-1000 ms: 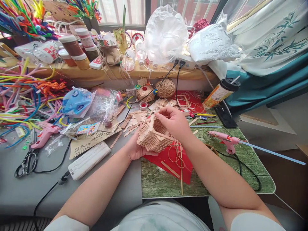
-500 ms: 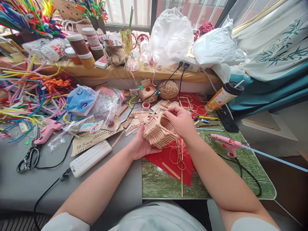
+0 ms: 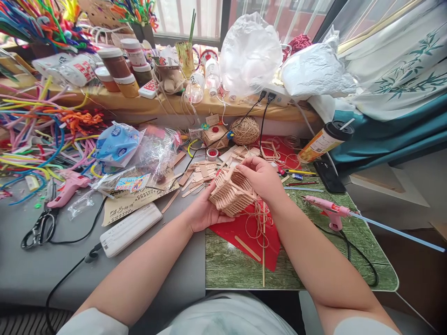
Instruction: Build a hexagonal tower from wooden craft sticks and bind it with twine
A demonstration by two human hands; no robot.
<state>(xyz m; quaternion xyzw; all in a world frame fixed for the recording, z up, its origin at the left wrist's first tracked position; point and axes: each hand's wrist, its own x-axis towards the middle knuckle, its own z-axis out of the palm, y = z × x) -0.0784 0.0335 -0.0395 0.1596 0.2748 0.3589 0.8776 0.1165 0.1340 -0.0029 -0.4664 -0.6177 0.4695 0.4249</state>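
Note:
A hollow basket of stacked popsicle sticks [image 3: 232, 195] is held tilted above the table. My left hand [image 3: 201, 211] cradles it from the left and below, the fingers wrapped around its underside. At its upper right rim, my right hand [image 3: 259, 177] pinches the edge between thumb and fingers; whether a separate stick is in that pinch I cannot make out. Below hang loops of thin twine [image 3: 258, 228], over a red sheet [image 3: 240, 232] where a single popsicle stick [image 3: 247, 248] and a thin wooden rod [image 3: 264, 265] lie.
A pink glue gun [image 3: 331, 209] with a long glue stick rests on the right. Loose popsicle sticks [image 3: 200, 172] lie behind my left hand. To the left are a white power bank [image 3: 131, 230], scissors [image 3: 40, 228] and another pink glue gun [image 3: 70, 186]. A drink cup [image 3: 323, 139] leans at back right.
Both hands keep their hold on the stick basket, which has tipped and shifted very slightly. The whole view has moved a little; nothing else visibly differs.

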